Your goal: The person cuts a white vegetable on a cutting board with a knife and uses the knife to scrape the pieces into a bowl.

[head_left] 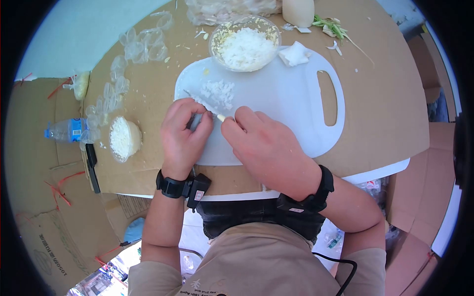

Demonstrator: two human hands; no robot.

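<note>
My right hand (269, 140) is closed around the pale handle of a small knife (220, 118), above the lower middle of a white cutting board (291, 113). The blade points up and left, with white bits along it. The fingers of my left hand (185, 130) are pinched together at the blade, close to the handle; exactly what lies between them is partly hidden. Just beyond the blade, a small heap of finely chopped white pieces (219, 93) lies on the board. A clear bowl (245, 47) of chopped white and yellowish bits stands at the board's far edge.
A smaller tub (132, 139) of white bits stands left on the cardboard-covered table (380, 98). Clear plastic cups (143, 45) lie scattered at the upper left. A crumpled white tissue (295, 54) rests on the board. Green stalks (332, 27) and a bag (227, 11) lie behind.
</note>
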